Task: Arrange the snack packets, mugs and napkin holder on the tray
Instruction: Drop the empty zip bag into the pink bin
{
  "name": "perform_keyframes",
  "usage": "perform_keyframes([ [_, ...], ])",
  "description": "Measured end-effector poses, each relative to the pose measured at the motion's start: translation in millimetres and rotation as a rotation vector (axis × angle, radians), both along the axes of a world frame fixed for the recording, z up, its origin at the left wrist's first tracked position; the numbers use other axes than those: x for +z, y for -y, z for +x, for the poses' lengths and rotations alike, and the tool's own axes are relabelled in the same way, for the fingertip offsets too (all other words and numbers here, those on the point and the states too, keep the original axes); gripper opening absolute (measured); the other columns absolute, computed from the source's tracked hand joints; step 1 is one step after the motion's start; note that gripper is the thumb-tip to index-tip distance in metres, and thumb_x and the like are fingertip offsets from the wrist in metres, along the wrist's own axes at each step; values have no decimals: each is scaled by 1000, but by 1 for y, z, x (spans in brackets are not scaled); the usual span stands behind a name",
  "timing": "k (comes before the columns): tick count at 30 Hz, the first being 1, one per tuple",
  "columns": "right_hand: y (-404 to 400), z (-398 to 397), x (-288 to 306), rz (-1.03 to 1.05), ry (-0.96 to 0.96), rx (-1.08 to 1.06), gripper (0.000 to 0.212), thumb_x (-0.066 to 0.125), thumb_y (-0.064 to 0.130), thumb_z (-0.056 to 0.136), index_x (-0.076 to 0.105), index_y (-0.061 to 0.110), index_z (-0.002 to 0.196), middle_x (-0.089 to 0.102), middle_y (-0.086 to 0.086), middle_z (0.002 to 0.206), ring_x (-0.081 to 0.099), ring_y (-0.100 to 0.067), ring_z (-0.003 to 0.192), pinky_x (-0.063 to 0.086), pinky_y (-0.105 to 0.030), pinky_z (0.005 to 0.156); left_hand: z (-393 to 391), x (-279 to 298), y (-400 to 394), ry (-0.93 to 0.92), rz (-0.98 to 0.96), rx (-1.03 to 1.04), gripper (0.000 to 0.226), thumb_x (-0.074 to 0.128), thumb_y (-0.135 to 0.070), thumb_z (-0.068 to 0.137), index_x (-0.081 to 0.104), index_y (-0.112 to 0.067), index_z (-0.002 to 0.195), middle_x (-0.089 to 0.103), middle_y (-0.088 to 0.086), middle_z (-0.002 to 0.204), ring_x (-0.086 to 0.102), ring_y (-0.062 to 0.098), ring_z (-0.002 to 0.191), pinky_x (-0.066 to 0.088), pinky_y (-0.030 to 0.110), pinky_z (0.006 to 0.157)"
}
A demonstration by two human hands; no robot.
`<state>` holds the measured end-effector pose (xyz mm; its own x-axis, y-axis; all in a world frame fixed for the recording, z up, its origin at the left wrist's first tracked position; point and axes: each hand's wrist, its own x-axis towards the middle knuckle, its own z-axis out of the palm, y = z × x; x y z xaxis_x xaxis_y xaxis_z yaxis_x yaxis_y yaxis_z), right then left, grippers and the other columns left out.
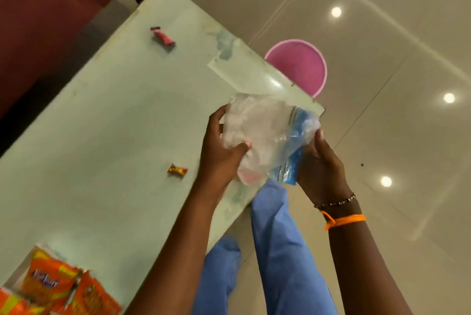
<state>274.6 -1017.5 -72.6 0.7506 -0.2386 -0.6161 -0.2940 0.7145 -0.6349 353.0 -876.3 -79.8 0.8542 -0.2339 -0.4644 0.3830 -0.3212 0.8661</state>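
Observation:
Both hands hold a crumpled clear plastic bag with a blue zip strip, over the pale green table's right corner. My left hand grips its left side, thumb on top. My right hand holds the blue end. Something pink and white shows faintly inside the bag. Several orange snack packets lie at the bottom left, on what looks like a white tray edge. A small orange-brown candy lies near my left wrist. A red candy bar lies at the table's far end. No mugs or napkin holder are visible.
A pink round bin stands on the glossy beige floor beyond the table's right edge. A dark red sofa or cabinet fills the upper left. A loose clear sheet lifts off the table corner. My blue trouser legs are below the table edge.

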Motion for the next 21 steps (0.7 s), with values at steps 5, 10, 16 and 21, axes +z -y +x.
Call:
perform_keyframes([
  [5, 72, 43, -17, -510, -157, 137, 78, 72, 19, 75, 20, 15, 133, 41, -11, 140, 51, -25, 122, 47, -55, 98, 41, -19, 95, 119, 117, -78, 72, 64, 2, 74, 36, -26, 134, 47, -8, 130, 43, 0, 111, 40, 0, 79],
  [10, 153, 93, -56, -901, -259, -69, 33, 53, -6, 77, 48, 5, 108, 54, 3, 94, 51, -19, 88, 51, -42, 76, 93, -41, 163, 49, 205, -249, 57, 64, -15, 82, 40, -23, 133, 37, 2, 132, 51, 15, 111, 46, 22, 85],
  [16, 208, 145, -138, -1282, -415, 139, 36, 49, -7, 72, 51, -5, 108, 53, -28, 105, 51, -32, 92, 26, -19, 64, 138, -75, 193, -11, 224, -63, 34, 56, -15, 87, 50, -24, 120, 49, 1, 125, 50, -3, 85, 41, -2, 56],
  [21, 212, 166, -202, -1098, -497, 576, 56, 61, 12, 84, 36, 0, 133, 40, -24, 136, 42, -32, 124, 29, -23, 90, 135, -91, 200, -17, 216, -46, 31, 50, -1, 85, 59, -21, 107, 59, 2, 114, 54, 4, 93, 44, 3, 68],
])
